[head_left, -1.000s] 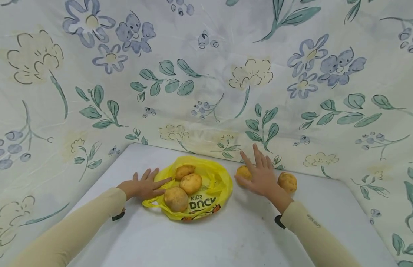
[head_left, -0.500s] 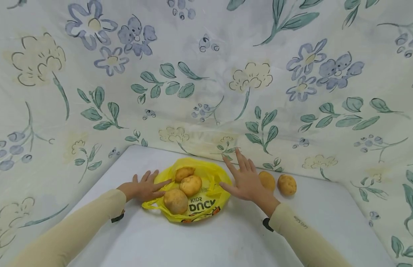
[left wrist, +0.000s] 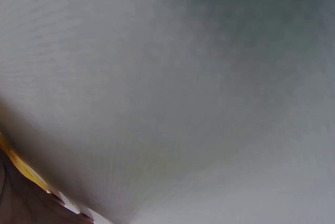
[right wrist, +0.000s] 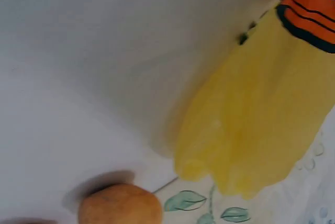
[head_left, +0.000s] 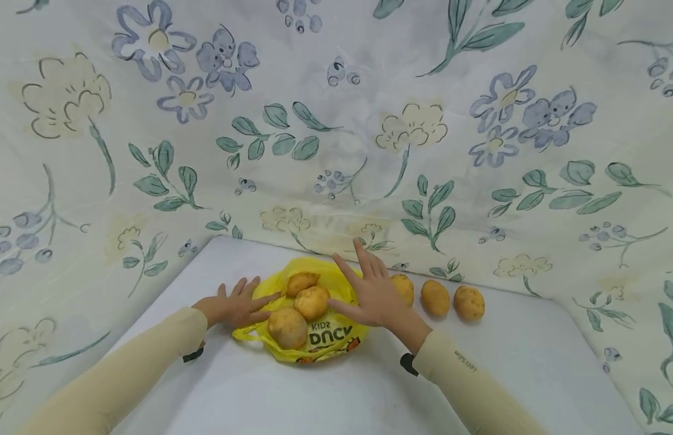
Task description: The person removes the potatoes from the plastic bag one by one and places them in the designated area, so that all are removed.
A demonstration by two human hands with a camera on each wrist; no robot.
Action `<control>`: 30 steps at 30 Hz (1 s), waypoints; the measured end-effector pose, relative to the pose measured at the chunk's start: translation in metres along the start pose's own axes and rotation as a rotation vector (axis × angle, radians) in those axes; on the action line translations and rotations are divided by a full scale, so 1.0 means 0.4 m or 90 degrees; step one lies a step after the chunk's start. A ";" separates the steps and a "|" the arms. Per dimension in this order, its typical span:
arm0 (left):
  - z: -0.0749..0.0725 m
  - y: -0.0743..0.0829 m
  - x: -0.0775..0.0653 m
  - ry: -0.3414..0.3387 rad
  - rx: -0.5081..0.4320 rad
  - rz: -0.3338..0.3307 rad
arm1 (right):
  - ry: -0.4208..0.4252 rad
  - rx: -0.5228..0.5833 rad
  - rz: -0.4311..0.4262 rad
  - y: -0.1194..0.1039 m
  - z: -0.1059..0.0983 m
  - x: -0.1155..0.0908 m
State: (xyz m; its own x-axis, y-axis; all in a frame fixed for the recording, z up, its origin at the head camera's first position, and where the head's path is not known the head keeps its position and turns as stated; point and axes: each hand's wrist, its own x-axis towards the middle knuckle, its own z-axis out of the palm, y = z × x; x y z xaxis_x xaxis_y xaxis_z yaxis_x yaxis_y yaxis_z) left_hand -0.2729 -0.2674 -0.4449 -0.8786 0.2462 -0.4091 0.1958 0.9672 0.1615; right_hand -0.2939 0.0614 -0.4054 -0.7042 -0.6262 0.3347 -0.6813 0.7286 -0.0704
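A thin yellow bag [head_left: 330,323] lies on the white table [head_left: 260,399], with a big round potato [head_left: 287,329], an oval potato [head_left: 312,302] and a bumpy potato [head_left: 302,283] on it or in it; I cannot tell which. The left hand [head_left: 240,307] is spread out at the bag's left side, its fingers reaching over the edge. The right hand [head_left: 373,293] is spread too, over the bag's right side, and pinches nothing; I cannot tell if it touches the bag. Just beside that hand, a row begins: a near potato [head_left: 404,289], partly hidden, then a middle potato [head_left: 435,298] and an end potato [head_left: 469,302].

The bag looks very light, soft and a bit slippery, so it should crumple easily. Its loop on the left, or its rim, seems a good place to hold. The potatoes look hard and fairly heavy, and they may roll. Fingers around the fat sides should work best. Their skins are brown-yellow and dull, with little spots. The bag is wrinkly and shiny, with dark letters.
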 end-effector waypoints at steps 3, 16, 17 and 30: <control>0.006 -0.002 0.001 -0.004 -0.011 -0.001 | -0.002 0.012 -0.019 -0.024 0.009 0.009; 0.012 -0.018 0.019 0.005 0.000 -0.006 | -0.054 -0.005 -0.108 -0.134 0.075 0.025; 0.016 -0.022 0.024 0.010 0.003 -0.007 | -0.054 -0.008 -0.111 -0.139 0.078 0.027; 0.020 -0.021 0.037 0.011 0.007 -0.015 | -0.093 0.006 -0.128 -0.183 0.120 0.032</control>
State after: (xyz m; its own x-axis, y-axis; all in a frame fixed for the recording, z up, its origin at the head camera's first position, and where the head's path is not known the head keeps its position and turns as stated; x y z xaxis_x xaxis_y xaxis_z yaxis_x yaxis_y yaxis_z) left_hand -0.2841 -0.2715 -0.4593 -0.8904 0.2230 -0.3967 0.1804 0.9733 0.1422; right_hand -0.2627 -0.0133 -0.4409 -0.5755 -0.7919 0.2041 -0.8118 0.5834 -0.0257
